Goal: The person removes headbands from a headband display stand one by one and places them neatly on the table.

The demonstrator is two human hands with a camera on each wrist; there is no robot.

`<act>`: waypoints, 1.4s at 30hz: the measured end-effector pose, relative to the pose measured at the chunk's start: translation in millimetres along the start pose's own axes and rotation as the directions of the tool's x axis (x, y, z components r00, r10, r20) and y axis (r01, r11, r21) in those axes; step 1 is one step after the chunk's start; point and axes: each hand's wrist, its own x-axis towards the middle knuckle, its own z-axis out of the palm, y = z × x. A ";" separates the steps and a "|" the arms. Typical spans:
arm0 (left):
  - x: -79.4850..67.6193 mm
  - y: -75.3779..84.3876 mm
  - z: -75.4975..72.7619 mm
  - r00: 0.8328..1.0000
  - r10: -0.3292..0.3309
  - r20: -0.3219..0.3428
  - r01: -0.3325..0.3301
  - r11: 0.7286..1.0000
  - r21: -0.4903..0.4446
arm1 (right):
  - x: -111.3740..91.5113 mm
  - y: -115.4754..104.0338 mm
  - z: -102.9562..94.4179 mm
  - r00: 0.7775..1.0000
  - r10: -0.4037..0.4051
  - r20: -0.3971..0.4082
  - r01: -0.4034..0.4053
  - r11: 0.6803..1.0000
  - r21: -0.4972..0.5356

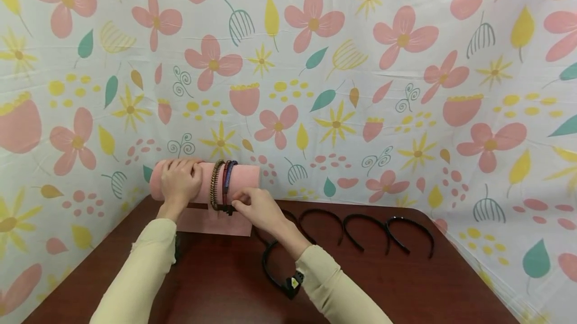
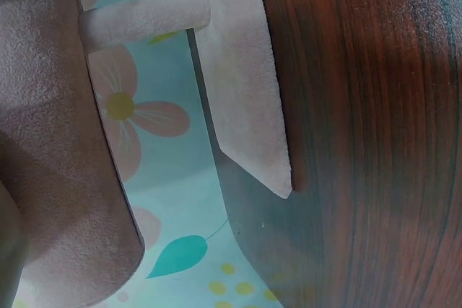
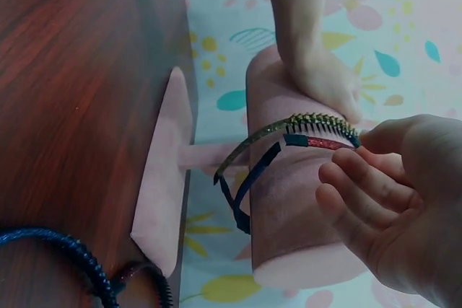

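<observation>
Pink cylinder [image 1: 205,183] under left hand [image 1: 181,180]

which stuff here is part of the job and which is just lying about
For the job:
stand
worked headbands, hung on it
left hand, on the stand
right hand, at those headbands
loose headbands, probably

Not handled, just around:
table
floral sheet behind

Pink roll [image 1: 249,176] sits sideways on its stand [image 1: 203,225], 1 toothed gold headband [image 1: 213,184] looped over it, red and blue bands [image 1: 225,184] close alongside!
</observation>
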 end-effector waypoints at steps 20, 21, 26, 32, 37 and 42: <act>0.2 -2.6 1.7 1.000 0.005 -0.012 -0.005 1.000 0.013 | 24.5 -2.5 18.8 0.996 0.058 -0.073 -0.052 0.995 0.091; 0.5 -2.0 1.2 1.000 0.004 -0.008 -0.004 1.000 0.015 | 25.0 -2.6 19.8 0.995 0.066 -0.075 -0.058 0.993 0.106; 0.8 -0.2 -0.6 1.000 0.001 0.005 -0.001 1.000 0.019 | 27.7 -3.0 24.7 0.990 0.115 -0.084 -0.100 0.981 0.165; 1.3 -0.2 -0.8 1.000 -0.010 0.024 0.010 1.000 0.010 | 31.9 -3.1 27.4 0.984 0.128 -0.126 -0.104 0.977 0.187; 1.2 0.6 -0.2 1.000 0.003 0.006 -0.003 1.000 0.007 | 30.5 0.1 28.6 0.981 0.144 -0.130 -0.111 0.966 0.234; -0.4 0.3 0.7 0.999 0.011 -0.030 -0.011 1.000 0.000 | 25.1 2.9 27.5 0.978 0.170 -0.117 -0.128 0.944 0.304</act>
